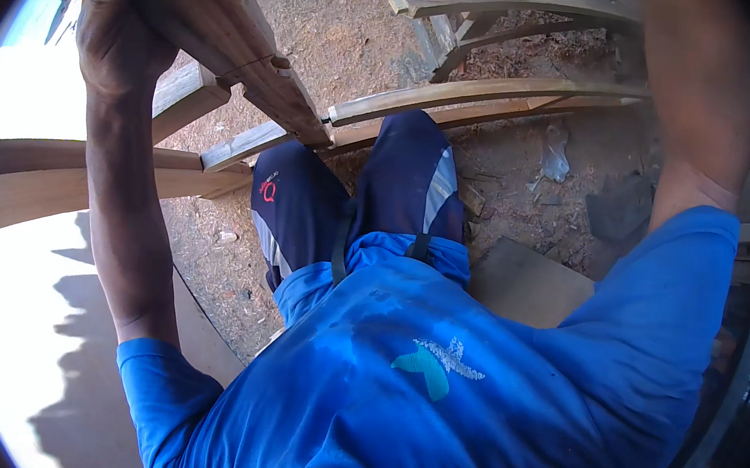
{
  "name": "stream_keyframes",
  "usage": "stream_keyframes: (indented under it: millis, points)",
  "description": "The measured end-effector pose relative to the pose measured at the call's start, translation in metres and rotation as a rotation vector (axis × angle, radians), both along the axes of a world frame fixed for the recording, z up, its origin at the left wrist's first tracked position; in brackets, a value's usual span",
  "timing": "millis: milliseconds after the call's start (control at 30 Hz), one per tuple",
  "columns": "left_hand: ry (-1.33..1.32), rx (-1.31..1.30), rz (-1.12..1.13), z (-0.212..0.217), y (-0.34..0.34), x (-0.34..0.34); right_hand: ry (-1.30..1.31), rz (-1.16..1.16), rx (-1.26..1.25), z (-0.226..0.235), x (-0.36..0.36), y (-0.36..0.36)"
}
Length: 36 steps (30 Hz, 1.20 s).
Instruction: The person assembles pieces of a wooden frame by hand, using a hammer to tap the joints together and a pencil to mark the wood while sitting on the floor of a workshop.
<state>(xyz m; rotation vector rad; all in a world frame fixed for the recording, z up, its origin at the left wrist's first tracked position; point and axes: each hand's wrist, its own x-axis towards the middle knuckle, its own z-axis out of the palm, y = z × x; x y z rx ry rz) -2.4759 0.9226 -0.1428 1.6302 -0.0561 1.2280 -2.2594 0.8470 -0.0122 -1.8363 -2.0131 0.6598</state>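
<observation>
My left hand is closed around a thick brown wooden plank at the upper left. The plank slopes from the top edge down to my knees, and its lower end meets a curved wooden rail. A notch and a dark line cross the plank near its lower part. Fingertips show on the plank's far side at the top edge. My right forearm reaches up at the right, blurred, and the hand lies beyond the top edge.
More curved timbers stand at the upper right, and a curved wooden beam lies left. A flat board, a dark scrap and a clear plastic bag lie on the dirt floor, among wood shavings.
</observation>
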Motion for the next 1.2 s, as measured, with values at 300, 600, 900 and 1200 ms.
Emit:
stream_keyframes:
  millis: [300,600,900,1200]
  points:
    - [0.199,-0.214,-0.226,-0.005,0.042,-0.030,-0.195,0.094,-0.146,-0.044,-0.006,0.028]
    - [0.181,-0.168,-0.275,-0.003,0.040,-0.019,-0.375,0.167,-0.410,-0.185,-0.049,0.088]
    - [0.192,-0.223,-0.318,0.000,0.036,-0.036,-0.139,0.179,-0.255,-0.156,-0.056,0.087]
    - [0.258,-0.042,-0.196,0.004,0.022,-0.019,0.695,-0.175,0.333,-0.054,-0.017,0.005]
